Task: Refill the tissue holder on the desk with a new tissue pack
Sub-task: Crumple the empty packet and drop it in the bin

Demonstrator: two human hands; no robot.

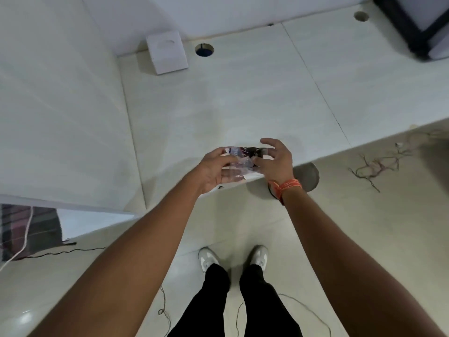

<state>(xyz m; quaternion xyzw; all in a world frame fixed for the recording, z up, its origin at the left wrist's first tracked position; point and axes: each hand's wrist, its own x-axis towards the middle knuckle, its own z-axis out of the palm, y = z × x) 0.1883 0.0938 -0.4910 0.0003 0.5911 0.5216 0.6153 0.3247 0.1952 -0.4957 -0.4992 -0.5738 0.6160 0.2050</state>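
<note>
tissue pack: held over the near tabletop edge, long axis left-right, both grips closed on it, left hand, right hand; tissue holder well beyond, far-left, nearer the left hand.

Both forearms were bare, with no sleeves in view. The right hand had a band of orange and red threads wound several times around its wrist; the left hand wore nothing. Lower down, the person wore black trousers and light grey-white shoes with rounded toes.
</note>
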